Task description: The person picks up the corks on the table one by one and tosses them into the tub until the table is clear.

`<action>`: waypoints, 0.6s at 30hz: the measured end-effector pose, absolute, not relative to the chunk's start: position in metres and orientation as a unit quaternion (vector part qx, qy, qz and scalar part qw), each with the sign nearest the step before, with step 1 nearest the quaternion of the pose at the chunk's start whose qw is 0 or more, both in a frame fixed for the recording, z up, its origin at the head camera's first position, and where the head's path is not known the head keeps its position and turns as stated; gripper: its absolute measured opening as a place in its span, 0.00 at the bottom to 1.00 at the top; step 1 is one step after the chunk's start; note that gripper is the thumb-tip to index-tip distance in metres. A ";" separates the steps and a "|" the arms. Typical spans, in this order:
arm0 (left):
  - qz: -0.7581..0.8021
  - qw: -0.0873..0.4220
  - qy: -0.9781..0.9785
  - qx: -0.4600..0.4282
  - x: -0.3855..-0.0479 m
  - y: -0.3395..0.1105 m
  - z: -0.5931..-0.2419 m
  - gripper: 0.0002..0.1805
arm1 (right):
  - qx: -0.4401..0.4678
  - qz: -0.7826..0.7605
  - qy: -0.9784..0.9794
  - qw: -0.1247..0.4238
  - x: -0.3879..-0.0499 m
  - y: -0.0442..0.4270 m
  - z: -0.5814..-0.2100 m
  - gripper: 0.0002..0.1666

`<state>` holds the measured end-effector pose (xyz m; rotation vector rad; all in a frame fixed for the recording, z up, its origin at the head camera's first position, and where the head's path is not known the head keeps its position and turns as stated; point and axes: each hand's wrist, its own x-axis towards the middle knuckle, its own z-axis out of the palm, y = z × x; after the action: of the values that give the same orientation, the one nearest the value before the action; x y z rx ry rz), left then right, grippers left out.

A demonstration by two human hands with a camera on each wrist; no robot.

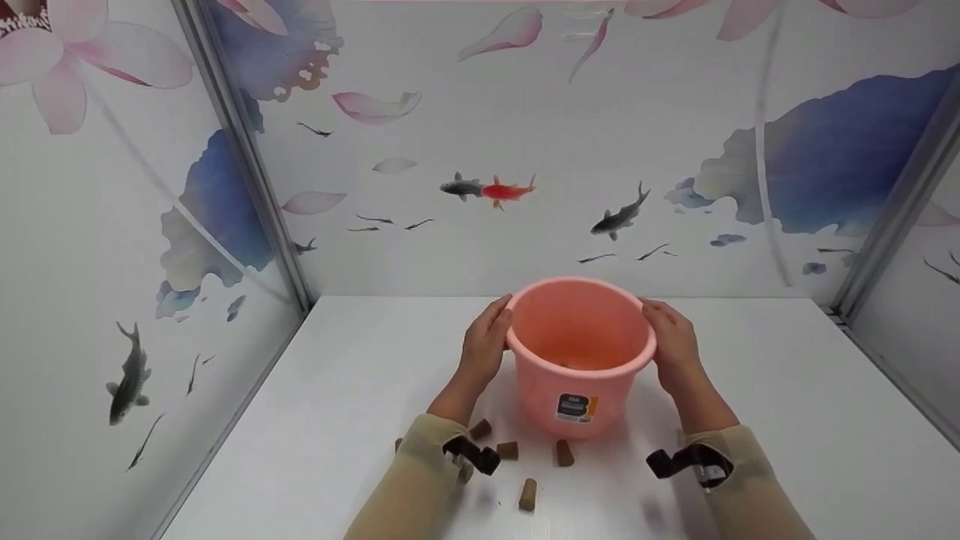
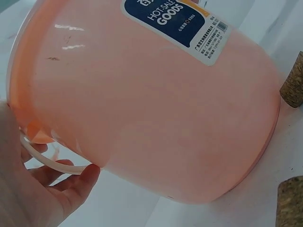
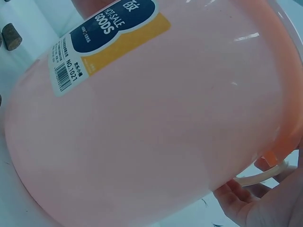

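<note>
A pink plastic bucket stands between my two hands, its open mouth facing up and toward me. My left hand grips the rim at its left side; in the left wrist view, the fingers curl about a pale handle. On the opposite side my right hand holds the rim, with fingers around the handle in the right wrist view. A label faces me. Most of the bucket's inside bottom is hidden. Whether the base touches the table cannot be told.
Several brown tapered corks lie on the white table in front of the bucket, including one cork nearest me and another cork by the base. My left forearm partly covers some. Printed wall panels bound the table behind and at both sides.
</note>
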<state>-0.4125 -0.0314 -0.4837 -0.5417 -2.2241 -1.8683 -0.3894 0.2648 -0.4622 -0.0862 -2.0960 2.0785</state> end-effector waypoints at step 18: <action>-0.652 0.137 -0.745 -0.039 -0.405 -0.061 -0.450 0.26 | -0.038 0.676 -0.730 0.094 -0.389 0.267 -0.462 0.30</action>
<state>-0.4052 -0.0606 -0.4497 -0.1123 -2.1554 -1.8856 -0.3895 0.2673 -0.4618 -0.1123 -2.1656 2.0059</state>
